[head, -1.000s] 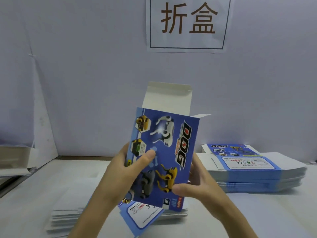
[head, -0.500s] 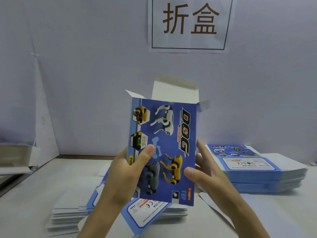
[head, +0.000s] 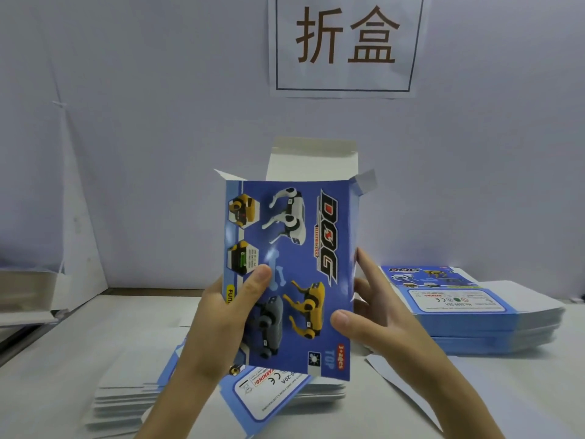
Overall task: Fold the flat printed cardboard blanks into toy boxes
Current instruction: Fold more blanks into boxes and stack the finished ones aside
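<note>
White bench (head: 63,359) against a pale lavender wall (head: 158,128). A paper sign (head: 345,45) with two brown characters in a thin frame hangs on the wall, top cut off.

The box (head: 294,264) is in the air above the near middle of the bench, upright with the blue printed dog face toward the camera. Its top end is open: the white lid flap stands up and the two small side flaps splay out.

- Left hand (head: 221,321) grips the box's left edge, thumb flat on the print. Its fingers are behind the box, can't tell how they lie.
- Right hand (head: 376,318) pinches the right edge, thumb on the front, fingers (head: 368,270) spread and mostly straight along the side and back.

A printed stack of blanks (head: 474,315) sits toward the bench's right edge. A white stack (head: 126,394) lies near the front edge, under the hands, with a loose blank (head: 269,397) on it, warning label up. A white sheet (head: 408,388) lies to the front right.

Hard to read:
- The box's bottom end is hidden by the hands and the loose blank.
- There's a grey-white slab (head: 25,289) at the left edge, cut off, can't identify it.
- Label text is too small to read.
</note>
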Motion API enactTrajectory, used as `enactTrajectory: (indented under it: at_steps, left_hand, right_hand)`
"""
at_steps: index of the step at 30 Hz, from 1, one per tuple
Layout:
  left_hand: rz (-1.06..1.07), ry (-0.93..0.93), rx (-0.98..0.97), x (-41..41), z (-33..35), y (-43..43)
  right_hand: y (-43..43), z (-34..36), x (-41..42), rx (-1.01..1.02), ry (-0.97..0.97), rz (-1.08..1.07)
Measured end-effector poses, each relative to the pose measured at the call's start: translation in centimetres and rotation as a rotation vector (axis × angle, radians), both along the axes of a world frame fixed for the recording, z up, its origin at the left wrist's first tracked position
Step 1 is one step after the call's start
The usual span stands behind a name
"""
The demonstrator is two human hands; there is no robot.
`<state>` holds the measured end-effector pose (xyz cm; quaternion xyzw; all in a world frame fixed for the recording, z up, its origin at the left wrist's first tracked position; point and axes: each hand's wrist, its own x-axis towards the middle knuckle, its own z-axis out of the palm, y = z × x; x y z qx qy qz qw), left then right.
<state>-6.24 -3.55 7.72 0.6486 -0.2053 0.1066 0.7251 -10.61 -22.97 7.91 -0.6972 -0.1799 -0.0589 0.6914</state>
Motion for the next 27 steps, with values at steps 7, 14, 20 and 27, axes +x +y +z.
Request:
enactTrajectory:
  at_steps: [7, 14, 20, 27]
  left_hand:
    - [0.053, -0.008, 0.010, 0.0, 0.1, 0.0]
    - [0.101, -0.031, 0.015, 0.4, -0.3, 0.3]
    - [0.034, 0.017, -0.031, 0.7, -0.3, 0.5]
    - [0.018, 0.045, -0.030, 0.7, -0.1, 0.4]
  right_hand:
    - [-0.3, -0.3, 0.3, 0.002, 0.016, -0.015]
    - [0.2, -0.7, 0.7, -0.026, 0.015, -0.044]
    - [0.4, -0.8, 0.8, -0.031, 0.000, -0.044]
    - [0.3, -1.2, 1.0, -0.006, 0.009, -0.047]
